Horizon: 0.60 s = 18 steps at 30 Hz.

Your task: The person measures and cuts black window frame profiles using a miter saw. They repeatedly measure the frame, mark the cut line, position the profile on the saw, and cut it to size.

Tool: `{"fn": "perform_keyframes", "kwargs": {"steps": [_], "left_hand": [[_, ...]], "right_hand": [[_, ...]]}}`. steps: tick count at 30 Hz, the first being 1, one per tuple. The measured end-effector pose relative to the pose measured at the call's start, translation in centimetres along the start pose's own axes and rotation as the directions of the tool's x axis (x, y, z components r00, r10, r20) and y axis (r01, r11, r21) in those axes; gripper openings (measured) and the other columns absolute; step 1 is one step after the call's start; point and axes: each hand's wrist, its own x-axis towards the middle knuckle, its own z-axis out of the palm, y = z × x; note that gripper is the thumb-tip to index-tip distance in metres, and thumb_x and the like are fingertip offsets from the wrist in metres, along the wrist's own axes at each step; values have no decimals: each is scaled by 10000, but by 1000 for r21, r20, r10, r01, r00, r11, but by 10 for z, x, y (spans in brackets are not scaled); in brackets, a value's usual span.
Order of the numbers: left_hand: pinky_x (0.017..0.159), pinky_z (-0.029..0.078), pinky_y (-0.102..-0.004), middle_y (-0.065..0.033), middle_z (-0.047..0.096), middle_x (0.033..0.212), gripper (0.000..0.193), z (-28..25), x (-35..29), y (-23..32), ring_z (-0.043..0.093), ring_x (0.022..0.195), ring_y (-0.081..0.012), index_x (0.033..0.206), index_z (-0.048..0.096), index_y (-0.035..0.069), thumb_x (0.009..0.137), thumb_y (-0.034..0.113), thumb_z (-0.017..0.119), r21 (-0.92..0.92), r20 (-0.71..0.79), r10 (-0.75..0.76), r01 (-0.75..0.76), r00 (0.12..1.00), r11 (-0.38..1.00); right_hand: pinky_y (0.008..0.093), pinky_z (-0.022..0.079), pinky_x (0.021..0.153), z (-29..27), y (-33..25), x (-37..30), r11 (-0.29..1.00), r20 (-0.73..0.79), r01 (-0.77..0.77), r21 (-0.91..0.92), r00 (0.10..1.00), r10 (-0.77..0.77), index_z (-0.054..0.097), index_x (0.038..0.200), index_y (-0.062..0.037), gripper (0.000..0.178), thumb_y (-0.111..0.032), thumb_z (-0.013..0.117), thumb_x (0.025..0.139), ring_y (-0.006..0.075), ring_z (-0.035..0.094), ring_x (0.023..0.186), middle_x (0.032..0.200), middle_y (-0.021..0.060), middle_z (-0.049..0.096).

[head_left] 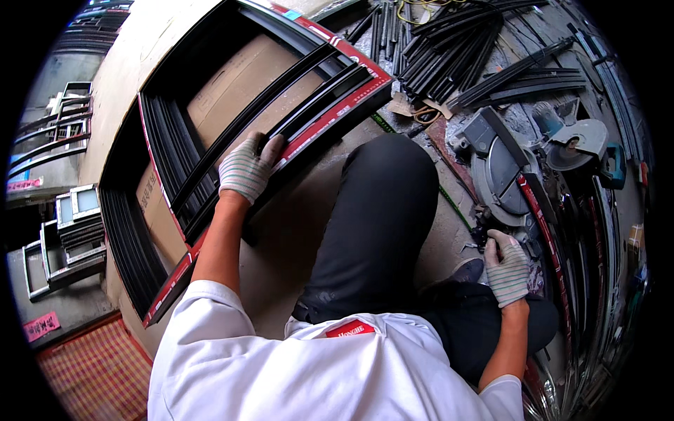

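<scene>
Frame [330,119], black and red-edged, rests within the left hand's [246,168] grip, which should probably stay firm and even to keep the rail steady, while the right hand [507,270] curls near the miter saw [502,175], its contents indiscernible.

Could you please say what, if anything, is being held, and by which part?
The left hand touches the black frame at its red-striped near side; any grip is unclear. Whether the right hand holds anything cannot be told.
</scene>
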Motion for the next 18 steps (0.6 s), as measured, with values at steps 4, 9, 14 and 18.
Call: {"fn": "perform_keyframes", "kwargs": {"steps": [4, 9, 14, 18], "left_hand": [[898, 552, -472, -280, 751, 1023, 554, 4, 4, -7, 733, 995, -424, 1173, 704, 27, 1019, 553, 622, -22, 3, 34, -34, 999, 999], [924, 550, -439, -269, 752, 1072, 552, 2, 5, -5, 734, 1019, -403, 1199, 706, 12, 1013, 529, 647, -64, 38, -4, 7, 999, 998], [914, 539, -391, -230, 742, 1044, 493, 13, 10, -16, 706, 961, -298, 1167, 708, -32, 1020, 438, 695, -174, 62, -27, 38, 998, 984], [941, 541, -413, -255, 748, 1096, 568, 15, 13, -20, 722, 1017, -362, 1204, 701, -24, 1008, 508, 677, -193, 84, -19, 35, 996, 981]], "right_hand": [[451, 576, 846, 0, 3, -1, 998, -31, 58, -31, 998, -59, 732, 1113, -55, 157, -97, 684, 969, 367, 719, 951, 1012, 182, 745], [453, 573, 846, -2, 3, 0, 997, -47, 68, -25, 996, -69, 728, 1116, -54, 160, -96, 683, 968, 373, 717, 951, 1019, 181, 741], [448, 567, 833, -1, 4, 0, 997, -62, 74, -30, 995, -76, 731, 1111, -52, 164, -108, 692, 962, 367, 712, 925, 1004, 172, 741], [443, 564, 820, 0, 7, 0, 995, -84, 97, -25, 991, -99, 736, 1107, -55, 168, -118, 701, 955, 358, 711, 911, 983, 166, 741]]}}
